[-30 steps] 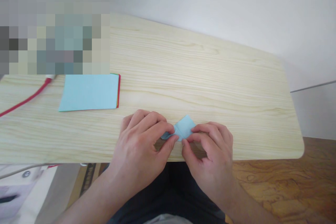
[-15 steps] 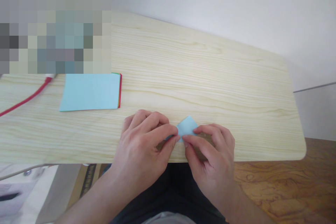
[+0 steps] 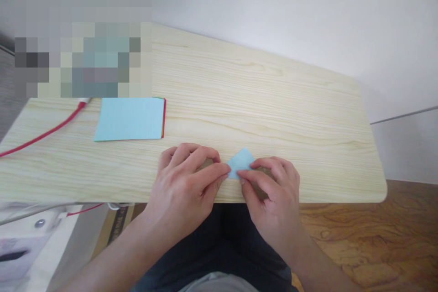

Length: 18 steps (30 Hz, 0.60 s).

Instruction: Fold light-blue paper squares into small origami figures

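A small piece of light blue folded paper [image 3: 241, 160] lies near the front edge of the table, its top corner pointing away from me. My left hand [image 3: 191, 178] pinches its left corner between thumb and index finger, the other fingers curled. On the opposite side, my right hand [image 3: 273, 187] has its index fingertip on the paper's lower edge and another fingertip on the right side, with the thumb tucked below. Both hands partly cover the paper's side corners. To the upper left rests a stack of coloured paper [image 3: 132, 119] with a light blue sheet on top.
The pale wood-grain table [image 3: 273, 100] has a rounded right end and a white wall [image 3: 273, 4] behind it. A red cable [image 3: 51, 131] crosses its left side. A blurred-out patch hides the back left. A cardboard box [image 3: 112, 230] stands below the front edge.
The camera view has shifted slightly, so the table's right end and the paper stack sit differently in frame. Both hands stay at the folded paper, and its lower edge now looks straighter.
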{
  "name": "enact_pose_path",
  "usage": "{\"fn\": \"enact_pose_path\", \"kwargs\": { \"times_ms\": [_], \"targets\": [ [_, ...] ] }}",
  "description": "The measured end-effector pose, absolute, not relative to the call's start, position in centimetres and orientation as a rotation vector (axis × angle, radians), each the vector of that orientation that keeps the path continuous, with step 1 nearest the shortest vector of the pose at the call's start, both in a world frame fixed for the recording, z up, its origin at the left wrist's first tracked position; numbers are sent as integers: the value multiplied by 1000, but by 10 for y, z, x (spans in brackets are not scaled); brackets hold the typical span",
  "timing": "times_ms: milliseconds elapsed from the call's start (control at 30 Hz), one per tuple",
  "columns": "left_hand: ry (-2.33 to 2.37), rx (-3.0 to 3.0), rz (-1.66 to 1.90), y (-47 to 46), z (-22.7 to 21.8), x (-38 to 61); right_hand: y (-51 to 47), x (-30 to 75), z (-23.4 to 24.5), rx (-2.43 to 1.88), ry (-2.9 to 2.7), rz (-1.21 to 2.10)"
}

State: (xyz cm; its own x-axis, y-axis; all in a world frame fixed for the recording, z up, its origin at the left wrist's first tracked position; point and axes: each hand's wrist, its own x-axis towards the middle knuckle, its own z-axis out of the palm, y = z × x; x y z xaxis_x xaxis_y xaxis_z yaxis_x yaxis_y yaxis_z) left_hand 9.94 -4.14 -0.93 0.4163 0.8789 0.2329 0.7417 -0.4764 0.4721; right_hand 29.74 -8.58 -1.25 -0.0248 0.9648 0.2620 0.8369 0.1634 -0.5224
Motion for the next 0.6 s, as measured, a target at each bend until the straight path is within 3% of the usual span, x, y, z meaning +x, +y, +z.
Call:
{"fn": "enact_pose_path", "kwargs": {
  "times_ms": [400,600],
  "targets": [
    [1484,2376,729,-44,-10,109,-115,308,-15,-1634,-2272,140],
    [1498,2377,763,-49,-12,117,-116,309,-14,-1579,-2268,214]
  ]
}}
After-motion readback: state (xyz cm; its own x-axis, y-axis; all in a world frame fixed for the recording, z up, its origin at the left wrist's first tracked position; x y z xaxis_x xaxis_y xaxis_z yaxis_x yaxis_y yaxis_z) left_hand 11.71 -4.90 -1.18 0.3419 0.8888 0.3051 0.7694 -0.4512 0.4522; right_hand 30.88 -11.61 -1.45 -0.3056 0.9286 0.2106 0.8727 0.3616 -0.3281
